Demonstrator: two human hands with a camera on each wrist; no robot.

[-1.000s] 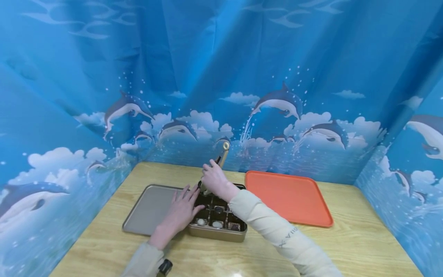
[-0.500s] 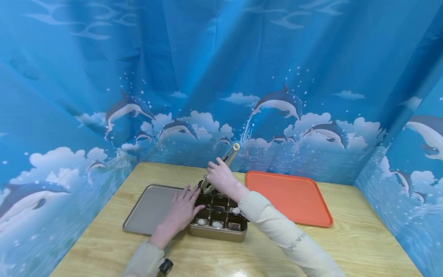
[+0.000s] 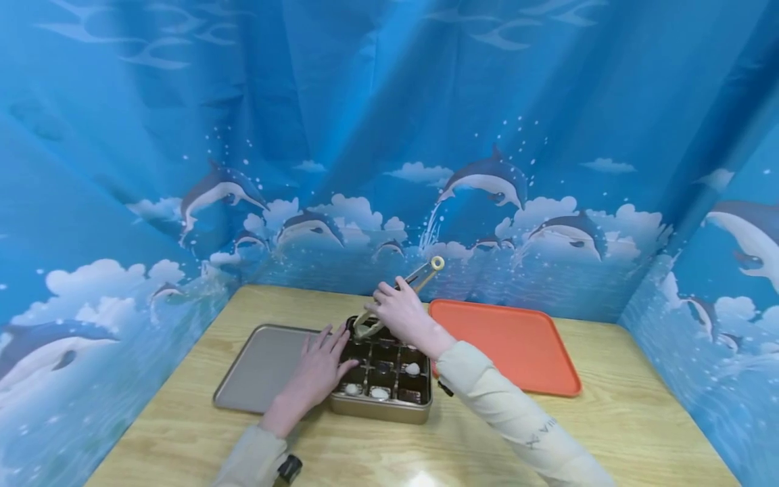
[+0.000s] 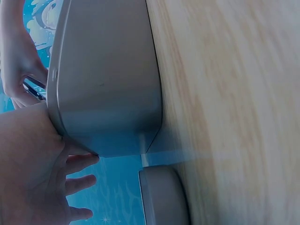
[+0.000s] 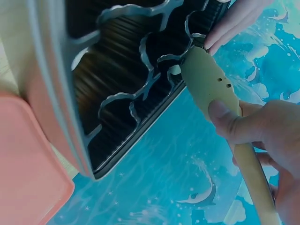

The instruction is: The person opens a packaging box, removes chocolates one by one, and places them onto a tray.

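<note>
A gold-brown metal tin [image 3: 377,410] with a wavy grid of dividers stands mid-table in the head view. White round pieces [image 3: 413,369] and darker ones sit in its compartments. My right hand [image 3: 404,314] grips a pair of yellowish tongs [image 5: 253,183] over the far left of the tin. Their tips reach into a back-left compartment, and a white piece [image 5: 175,70] shows close by in the right wrist view. What the tips hold I cannot tell. With fingers spread, my left hand [image 3: 319,365] rests on the tin's left rim.
A flat grey tray [image 3: 262,372] lies left of the tin, partly behind my left hand. To the right, an orange-red tray [image 3: 505,348] lies on the wooden table [image 3: 487,433]. A blue dolphin curtain [image 3: 365,135] hangs behind the table.
My right hand has moved right, and the tongs now lean further right at their ring end. More of the tin's right compartments show. My left hand has stayed in place.
</note>
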